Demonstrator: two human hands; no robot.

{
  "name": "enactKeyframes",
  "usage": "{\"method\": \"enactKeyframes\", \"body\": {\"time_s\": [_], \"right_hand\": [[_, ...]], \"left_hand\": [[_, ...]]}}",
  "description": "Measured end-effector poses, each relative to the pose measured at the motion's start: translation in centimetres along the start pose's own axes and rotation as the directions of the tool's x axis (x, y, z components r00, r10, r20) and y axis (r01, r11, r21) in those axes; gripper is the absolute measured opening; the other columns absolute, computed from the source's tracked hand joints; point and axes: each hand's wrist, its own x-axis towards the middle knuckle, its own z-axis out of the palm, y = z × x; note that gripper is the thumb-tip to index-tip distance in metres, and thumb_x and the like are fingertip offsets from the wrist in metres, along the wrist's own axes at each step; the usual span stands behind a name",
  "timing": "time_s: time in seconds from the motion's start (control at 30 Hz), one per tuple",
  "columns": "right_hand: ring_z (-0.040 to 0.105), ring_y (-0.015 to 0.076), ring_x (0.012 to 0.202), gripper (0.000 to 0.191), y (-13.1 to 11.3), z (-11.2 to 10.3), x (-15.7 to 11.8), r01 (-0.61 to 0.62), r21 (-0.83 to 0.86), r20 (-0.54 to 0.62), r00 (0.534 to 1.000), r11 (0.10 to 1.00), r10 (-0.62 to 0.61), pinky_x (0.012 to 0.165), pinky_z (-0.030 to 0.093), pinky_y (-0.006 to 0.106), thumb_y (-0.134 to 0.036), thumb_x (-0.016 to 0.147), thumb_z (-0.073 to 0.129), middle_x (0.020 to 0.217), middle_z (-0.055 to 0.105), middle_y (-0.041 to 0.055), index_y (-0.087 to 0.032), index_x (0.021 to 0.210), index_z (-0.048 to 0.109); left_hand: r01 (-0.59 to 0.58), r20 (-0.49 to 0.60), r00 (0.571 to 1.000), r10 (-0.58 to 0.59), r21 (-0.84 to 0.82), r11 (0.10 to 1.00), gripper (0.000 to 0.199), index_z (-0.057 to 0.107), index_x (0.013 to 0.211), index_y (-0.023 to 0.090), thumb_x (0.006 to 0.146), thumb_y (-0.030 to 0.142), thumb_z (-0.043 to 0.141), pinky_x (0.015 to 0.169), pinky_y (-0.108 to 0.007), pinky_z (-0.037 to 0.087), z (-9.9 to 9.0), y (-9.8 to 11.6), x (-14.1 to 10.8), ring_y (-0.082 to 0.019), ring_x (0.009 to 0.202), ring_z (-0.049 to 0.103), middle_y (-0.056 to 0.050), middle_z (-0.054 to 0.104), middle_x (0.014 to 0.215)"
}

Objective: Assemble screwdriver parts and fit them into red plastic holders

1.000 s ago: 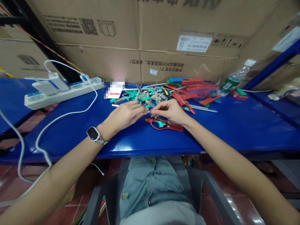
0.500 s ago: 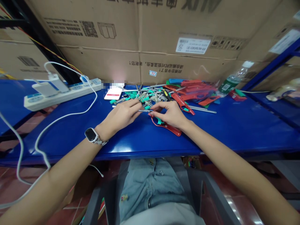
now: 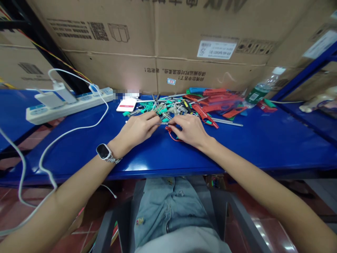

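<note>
My left hand [image 3: 139,127] is closed on a thin metal tube [image 3: 163,123]; the tube's tip shows in the gap between my hands. My right hand [image 3: 190,129] pinches at that tip, thumb and forefinger together. Under the right hand lies a red plastic lighter casing [image 3: 172,135] with a ring-shaped trigger guard; its handle is hidden by the palm. Just behind both hands spreads a heap of clear and green lighter parts [image 3: 164,107]. A yellow-and-black tool handle [image 3: 187,106] sticks out of the heap beside a red lighter casing [image 3: 205,115].
More red casings [image 3: 223,100] in a plastic bag lie at the back right, near a green-labelled bottle [image 3: 259,92]. A phone [image 3: 126,104] lies at the back left. A white power strip [image 3: 42,114] with a trailing cable [image 3: 76,129] occupies the left. Cardboard [image 3: 110,66] stands behind.
My right hand has turned palm-down over the red casing, covering its handle, which showed before. My left hand has barely moved.
</note>
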Motion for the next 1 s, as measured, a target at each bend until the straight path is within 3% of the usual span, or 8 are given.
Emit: {"method": "enactKeyframes", "body": {"time_s": [0.27, 0.43, 0.6, 0.8, 0.9, 1.0], "right_hand": [[0.071, 0.0208, 0.079, 0.006, -0.49, -0.03, 0.39, -0.195, 0.067, 0.027, 0.981, 0.978, 0.194, 0.070, 0.046, 0.032, -0.021, 0.090, 0.070, 0.093, 0.080, 0.0025, -0.022, 0.096, 0.072], [0.070, 0.0193, 0.075, 0.001, -0.20, -0.10, 0.50, -0.199, 0.092, 0.040, 0.980, 0.976, 0.196, 0.070, 0.046, 0.032, -0.022, 0.089, 0.072, 0.087, 0.079, 0.0005, -0.023, 0.089, 0.073], [0.068, 0.0183, 0.070, 0.006, 0.07, -0.37, 0.49, -0.188, 0.170, 0.025, 0.982, 0.967, 0.187, 0.069, 0.045, 0.032, -0.023, 0.088, 0.075, 0.080, 0.077, -0.0004, -0.023, 0.083, 0.073], [0.068, 0.0205, 0.078, 0.007, 0.19, -0.78, 0.44, -0.114, 0.133, 0.028, 0.993, 0.985, 0.112, 0.071, 0.045, 0.033, -0.019, 0.089, 0.071, 0.087, 0.077, 0.0022, -0.022, 0.083, 0.071], [0.067, 0.0198, 0.079, 0.009, 0.33, -0.68, 0.46, -0.102, 0.233, 0.021, 0.995, 0.967, 0.100, 0.073, 0.047, 0.033, -0.016, 0.088, 0.068, 0.086, 0.075, 0.0027, -0.021, 0.081, 0.069], [0.067, 0.0185, 0.075, 0.010, 0.44, -0.38, 0.50, -0.165, 0.395, 0.023, 0.985, 0.904, 0.170, 0.073, 0.051, 0.034, -0.017, 0.087, 0.069, 0.080, 0.073, 0.0023, -0.020, 0.078, 0.065]], "left_hand": [[0.024, 0.023, 0.999, -0.026, 0.090, 0.996, 0.026, 0.065, 0.092, 0.019, 0.105, 0.022, 0.043, 0.054, -0.028, 0.037, 0.11, 0.66, 0.25, -0.019, 0.077, 0.063, -0.007, 0.066, 0.089], [0.043, 0.038, 0.998, -0.045, 0.065, 0.997, 0.024, 0.065, 0.092, 0.018, 0.104, 0.021, 0.044, 0.053, -0.029, 0.037, 0.25, 0.69, 0.27, -0.019, 0.078, 0.064, -0.007, 0.067, 0.091], [0.092, 0.038, 0.995, -0.089, -0.065, 0.994, 0.019, 0.066, 0.096, 0.019, 0.102, 0.022, 0.048, 0.059, -0.030, 0.045, 0.49, 0.42, 0.04, -0.019, 0.078, 0.066, -0.007, 0.068, 0.095], [0.092, 0.025, 0.996, -0.091, -0.064, 0.994, 0.021, 0.067, 0.101, 0.019, 0.104, 0.025, 0.047, 0.060, -0.030, 0.047, 0.64, 0.46, -0.04, -0.020, 0.080, 0.068, -0.008, 0.070, 0.097], [0.079, -0.008, 0.997, -0.079, -0.010, 0.997, 0.024, 0.068, 0.102, 0.018, 0.106, 0.030, 0.047, 0.059, -0.029, 0.046, 0.59, 0.48, 0.02, -0.021, 0.083, 0.069, -0.008, 0.071, 0.093], [0.032, -0.029, 0.999, -0.031, 0.037, 0.999, 0.029, 0.069, 0.103, 0.017, 0.108, 0.033, 0.045, 0.061, -0.030, 0.046, 0.45, 0.39, 0.09, -0.022, 0.085, 0.068, -0.008, 0.071, 0.090]]}}
